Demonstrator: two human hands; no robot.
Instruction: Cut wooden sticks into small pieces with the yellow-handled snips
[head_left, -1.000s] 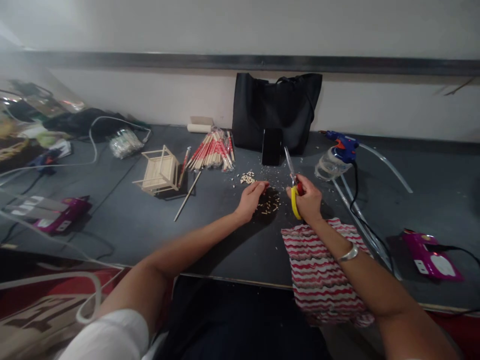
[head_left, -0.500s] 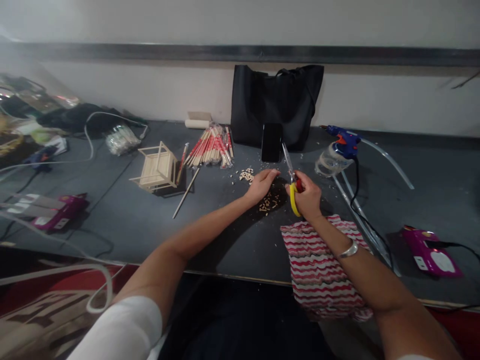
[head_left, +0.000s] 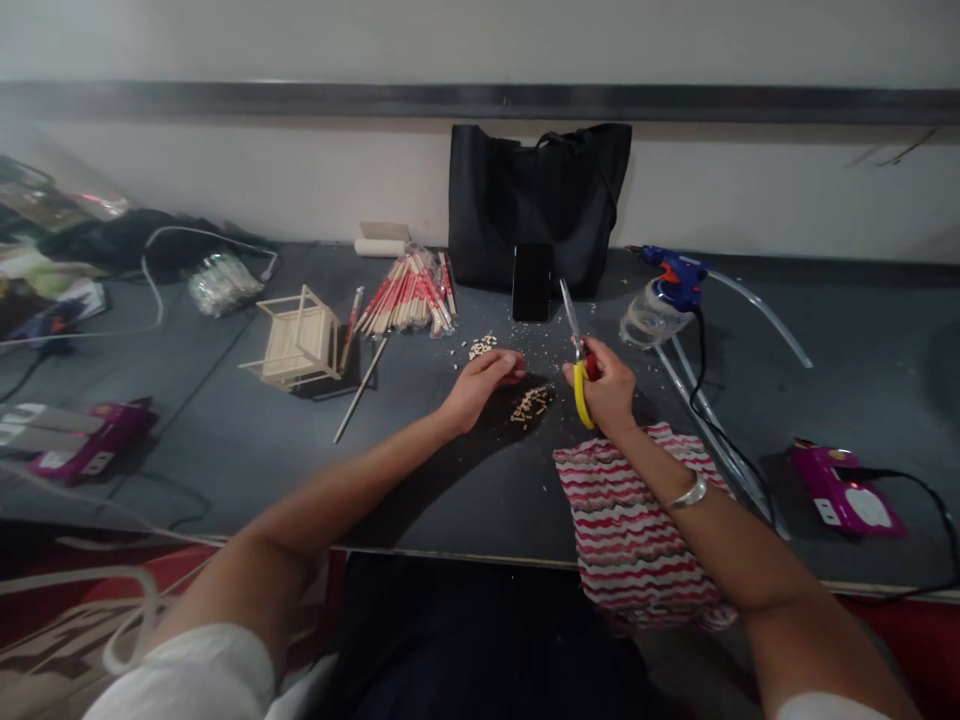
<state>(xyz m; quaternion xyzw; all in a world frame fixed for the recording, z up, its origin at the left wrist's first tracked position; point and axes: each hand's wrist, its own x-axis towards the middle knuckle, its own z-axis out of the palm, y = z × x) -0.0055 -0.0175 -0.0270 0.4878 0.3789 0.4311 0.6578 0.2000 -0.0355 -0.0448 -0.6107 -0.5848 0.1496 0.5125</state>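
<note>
My right hand [head_left: 609, 390] grips a pair of scissors [head_left: 579, 385] with yellow and red handles, the blades pointing away from me toward the back. My left hand [head_left: 480, 388] is closed, its fingers curled together above the tabletop; whatever may be in them is too small to make out. Just right of it lies a small pile of cut wooden bits [head_left: 531, 404]. Another pile of pale cut pieces [head_left: 482, 346] sits beyond the left hand. A striped red and white cloth [head_left: 637, 520] lies under my right forearm.
Left stand a small stick-built chair [head_left: 300, 340] and a thin stick [head_left: 360, 390]. Behind are wrapped chopsticks [head_left: 409, 295], a phone [head_left: 532, 283] and a black bag [head_left: 536, 200]. A blue glue gun [head_left: 679, 280], clear glue sticks [head_left: 720, 440] and a purple power strip [head_left: 847, 490] are right.
My left hand has drawn back to the left, away from the scissors. The right hand keeps hold of the scissors. The whole view has shifted slightly.
</note>
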